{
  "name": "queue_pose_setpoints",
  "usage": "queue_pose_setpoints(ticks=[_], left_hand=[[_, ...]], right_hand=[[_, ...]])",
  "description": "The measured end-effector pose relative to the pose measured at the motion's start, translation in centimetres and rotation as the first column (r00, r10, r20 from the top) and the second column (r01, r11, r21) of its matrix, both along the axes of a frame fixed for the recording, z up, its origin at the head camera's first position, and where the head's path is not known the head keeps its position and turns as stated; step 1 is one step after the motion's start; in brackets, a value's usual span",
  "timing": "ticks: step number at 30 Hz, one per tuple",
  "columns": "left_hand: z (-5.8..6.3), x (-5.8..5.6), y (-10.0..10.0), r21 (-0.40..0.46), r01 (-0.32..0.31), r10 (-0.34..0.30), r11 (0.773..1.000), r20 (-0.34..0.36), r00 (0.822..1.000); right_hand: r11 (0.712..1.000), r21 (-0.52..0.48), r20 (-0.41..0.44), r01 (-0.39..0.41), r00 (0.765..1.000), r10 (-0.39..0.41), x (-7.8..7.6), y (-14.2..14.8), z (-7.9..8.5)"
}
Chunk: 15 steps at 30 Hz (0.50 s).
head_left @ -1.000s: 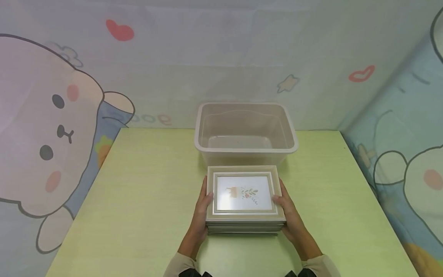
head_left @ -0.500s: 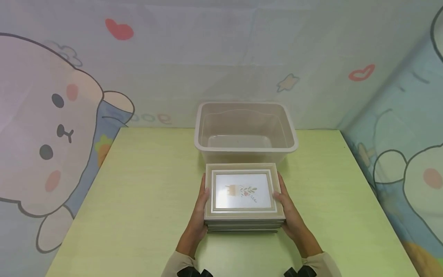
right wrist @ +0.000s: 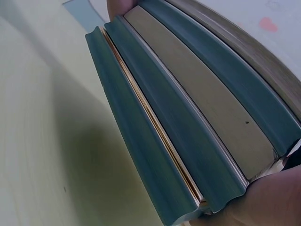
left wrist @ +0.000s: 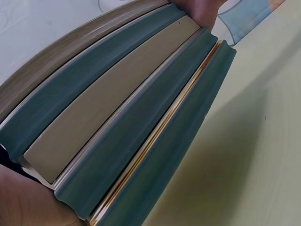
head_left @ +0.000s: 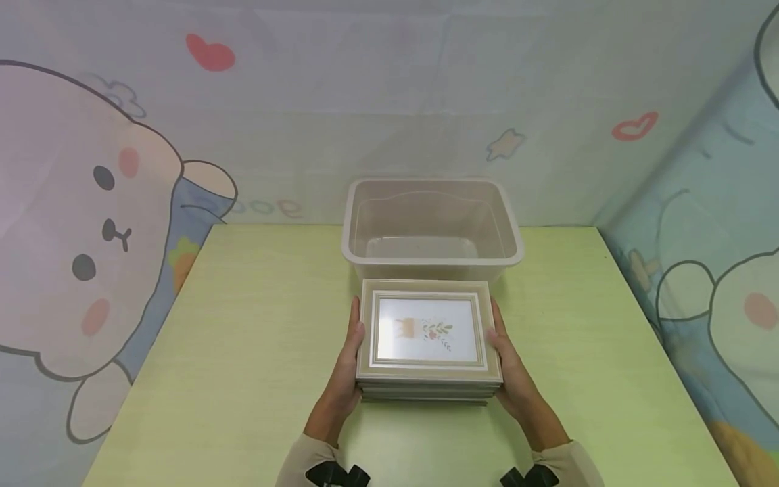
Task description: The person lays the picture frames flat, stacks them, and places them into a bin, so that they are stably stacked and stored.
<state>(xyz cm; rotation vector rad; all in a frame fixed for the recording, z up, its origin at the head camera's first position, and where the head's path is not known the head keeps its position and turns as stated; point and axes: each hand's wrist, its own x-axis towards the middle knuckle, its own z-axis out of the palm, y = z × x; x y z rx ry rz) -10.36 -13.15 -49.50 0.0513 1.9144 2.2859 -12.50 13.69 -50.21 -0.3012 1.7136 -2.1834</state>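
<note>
A stack of several picture frames (head_left: 429, 373) is held between both hands, just in front of the bin. The top one has a cream border around a white print of a plant and a peach shape. From the left side, my left hand (head_left: 344, 379) grips the stack, thumb along the top frame's edge. Opposite it, my right hand (head_left: 514, 379) grips the right side. Both wrist views show green and beige frame edges (left wrist: 113, 99) layered together, with the lowest frame (right wrist: 141, 136) apart from the table and a shadow beneath it.
Behind the stack stands a beige plastic bin (head_left: 433, 262) with a wide rim, nothing visible inside. The light green table (head_left: 255, 325) ends at a cartoon-print backdrop (head_left: 389, 101) at the rear and along the sides.
Both hands have carried the stack slightly up and forward, toward the bin, so its top frame covers a little more of the bin's front. The bin has stayed put.
</note>
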Motion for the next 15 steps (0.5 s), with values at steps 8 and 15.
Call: queue_pose_setpoints(ticks=[8,15], left_hand=[[1.6,-0.2,-0.1,-0.021,0.027,-0.027,0.999,-0.010,1.000],[2.2,-0.2,0.0,-0.029,0.013,-0.013,1.000,-0.027,1.000]], right_hand=[[1.000,-0.015,-0.024,-0.001,1.000,0.001,0.0,-0.1,1.4],[1.000,-0.012,-0.028,0.016,0.999,-0.017,0.3,-0.3,2.1]])
